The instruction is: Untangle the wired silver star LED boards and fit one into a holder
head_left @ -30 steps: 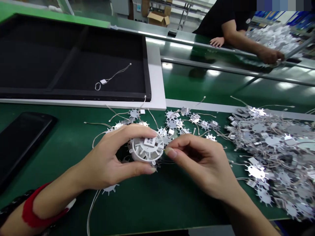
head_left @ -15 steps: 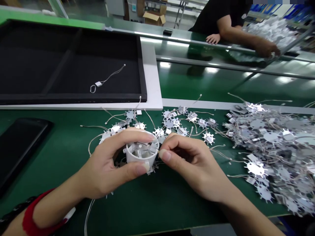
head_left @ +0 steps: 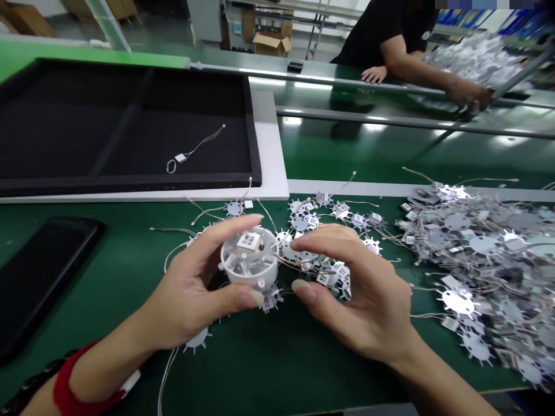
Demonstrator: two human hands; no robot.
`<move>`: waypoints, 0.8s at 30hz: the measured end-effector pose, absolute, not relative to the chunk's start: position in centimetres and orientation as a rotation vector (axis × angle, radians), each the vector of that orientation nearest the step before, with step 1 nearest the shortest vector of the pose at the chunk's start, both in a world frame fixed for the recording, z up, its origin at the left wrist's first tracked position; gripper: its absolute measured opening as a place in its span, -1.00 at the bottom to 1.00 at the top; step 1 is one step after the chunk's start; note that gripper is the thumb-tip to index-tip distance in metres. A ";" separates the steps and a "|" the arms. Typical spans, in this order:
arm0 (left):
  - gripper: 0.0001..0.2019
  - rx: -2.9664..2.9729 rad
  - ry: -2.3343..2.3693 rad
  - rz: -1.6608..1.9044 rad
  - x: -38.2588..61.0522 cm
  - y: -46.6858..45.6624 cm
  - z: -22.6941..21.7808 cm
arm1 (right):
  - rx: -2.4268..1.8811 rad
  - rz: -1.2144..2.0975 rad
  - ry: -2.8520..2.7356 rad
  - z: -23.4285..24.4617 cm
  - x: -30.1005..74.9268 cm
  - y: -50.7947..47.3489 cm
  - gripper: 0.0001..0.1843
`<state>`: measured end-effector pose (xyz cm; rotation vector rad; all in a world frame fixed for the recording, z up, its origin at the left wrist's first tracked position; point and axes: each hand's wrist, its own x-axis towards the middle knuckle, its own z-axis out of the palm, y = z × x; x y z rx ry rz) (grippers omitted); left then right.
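Observation:
My left hand [head_left: 191, 283] grips a round white plastic housing [head_left: 251, 277] between thumb and fingers, its open side tilted up toward me. Inside the housing sits a small square label tag [head_left: 248, 240] printed with a code. Thin wires [head_left: 295, 264] come out of the housing's right side. Close to those wires, my right hand [head_left: 351, 289] has thumb and forefinger apart, with nothing seen between them. Behind and below the housing lie several silvery gear-shaped discs [head_left: 299, 221] with wires and tags.
A large pile of silvery discs [head_left: 485, 242] covers the right of the green table [head_left: 277, 370]. At left lie a black phone-like device [head_left: 43, 271] and a black-lined tray [head_left: 195, 98] holding one wired tag [head_left: 180, 157]. Across the bench, a person's arm [head_left: 425, 69] reaches over white parts [head_left: 481, 58].
My right thumb and forefinger have parted and moved away from the wires at the housing's side. My left forefinger has lifted, uncovering the label tag inside. The view has shifted slightly.

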<state>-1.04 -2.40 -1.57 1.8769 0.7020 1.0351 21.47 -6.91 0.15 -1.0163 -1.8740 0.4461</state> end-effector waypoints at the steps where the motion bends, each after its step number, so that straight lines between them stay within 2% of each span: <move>1: -0.36 1.852 0.688 1.032 -1.0 -2.5 -1.6 | -1.001 0.345 -1.933 0.1 21.6 -6.7 -0.68; 3: -0.30 1.759 0.679 1.000 -0.9 -2.6 -1.5 | -0.963 0.124 -2.040 -0.2 21.9 -6.4 -0.63; 6: -0.33 1.609 0.725 0.947 -0.8 -3.0 -1.3 | -0.904 -0.052 -2.102 -0.5 22.1 -6.0 -0.59; 15: -0.27 1.617 0.874 0.862 -0.7 -3.4 -1.1 | -0.866 0.006 -2.168 -1.1 21.6 -5.8 -0.56; 20: -0.23 1.707 0.787 0.801 -0.7 -3.3 -1.4 | -0.891 0.063 -2.172 -1.6 21.3 -6.0 -0.60; 24: -0.17 1.773 0.772 0.760 -1.0 -3.4 -1.8 | -0.913 0.116 -2.182 -2.0 21.4 -6.0 -0.52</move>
